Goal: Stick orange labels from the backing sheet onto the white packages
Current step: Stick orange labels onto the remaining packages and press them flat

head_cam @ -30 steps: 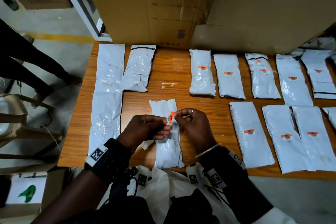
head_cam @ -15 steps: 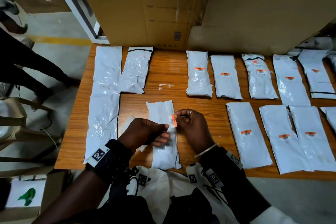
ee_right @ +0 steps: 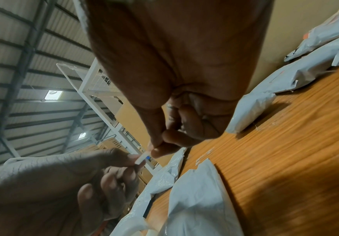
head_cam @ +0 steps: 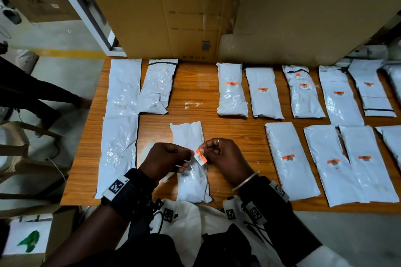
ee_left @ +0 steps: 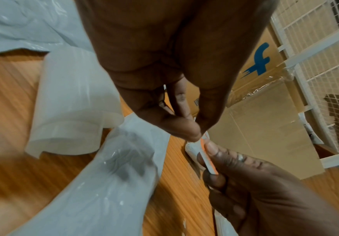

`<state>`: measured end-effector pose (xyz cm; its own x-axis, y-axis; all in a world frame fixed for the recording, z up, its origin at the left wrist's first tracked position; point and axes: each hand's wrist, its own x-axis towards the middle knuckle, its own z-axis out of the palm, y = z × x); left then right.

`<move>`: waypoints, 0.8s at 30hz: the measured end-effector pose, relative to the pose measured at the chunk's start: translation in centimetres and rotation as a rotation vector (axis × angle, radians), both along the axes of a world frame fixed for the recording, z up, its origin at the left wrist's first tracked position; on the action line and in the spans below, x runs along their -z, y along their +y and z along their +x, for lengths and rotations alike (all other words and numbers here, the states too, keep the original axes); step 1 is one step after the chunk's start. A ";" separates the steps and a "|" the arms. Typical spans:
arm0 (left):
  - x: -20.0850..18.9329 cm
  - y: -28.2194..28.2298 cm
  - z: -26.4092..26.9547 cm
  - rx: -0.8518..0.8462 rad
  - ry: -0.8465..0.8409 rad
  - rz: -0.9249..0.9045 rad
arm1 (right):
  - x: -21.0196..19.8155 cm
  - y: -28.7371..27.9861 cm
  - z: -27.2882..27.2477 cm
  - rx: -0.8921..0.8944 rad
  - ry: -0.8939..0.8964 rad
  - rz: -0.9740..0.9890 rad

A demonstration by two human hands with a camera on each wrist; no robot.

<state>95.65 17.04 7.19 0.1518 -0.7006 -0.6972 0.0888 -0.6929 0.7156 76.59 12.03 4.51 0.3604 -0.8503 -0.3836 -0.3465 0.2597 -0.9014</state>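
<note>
Orange and white, the label [head_cam: 200, 156] hangs between the two hands, above the near package [head_cam: 191, 171] at the front middle of the table [head_cam: 234, 136]. The right hand [head_cam: 225, 158] pinches the label's right edge between thumb and forefinger; its other fingers are curled in, and one of them wears a ring [head_cam: 217, 141]. The left hand [head_cam: 167, 158] pinches the label's left end with its fingertips and also holds the backing sheet [head_cam: 149, 147], which curls out to the left under the hand. In the left wrist view the label [ee_left: 208, 157] is seen edge-on, held at both ends. The near package lies flat, with no label on the part that shows. To the left lie four more bare packages [head_cam: 121, 128]. To the right lie two rows of packages with labels already on them, for example the labelled package [head_cam: 290, 158] in the near row. Behind the table stands a big cardboard box [head_cam: 173, 11]. At the far left a person's legs [head_cam: 32, 97] are on the floor beside the table.
</note>
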 end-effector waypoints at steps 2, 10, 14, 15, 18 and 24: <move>0.1 0.1 -0.1 0.005 -0.010 -0.007 | 0.0 0.0 -0.1 0.003 0.001 -0.007; 0.5 -0.1 -0.3 -0.156 -0.050 -0.013 | 0.7 0.1 -0.2 0.022 0.153 -0.106; 0.6 0.1 -0.3 -0.201 -0.031 -0.011 | 0.7 0.5 -0.1 -0.025 0.070 0.019; 0.6 0.1 -0.3 -0.205 -0.024 -0.009 | 0.9 0.5 -0.1 -0.012 0.050 0.028; 0.8 0.3 -0.3 -0.206 0.001 0.005 | 1.1 0.1 -0.1 0.040 0.028 0.040; 1.2 0.8 -0.2 -0.198 0.060 0.058 | 1.3 0.0 0.8 0.052 0.064 0.035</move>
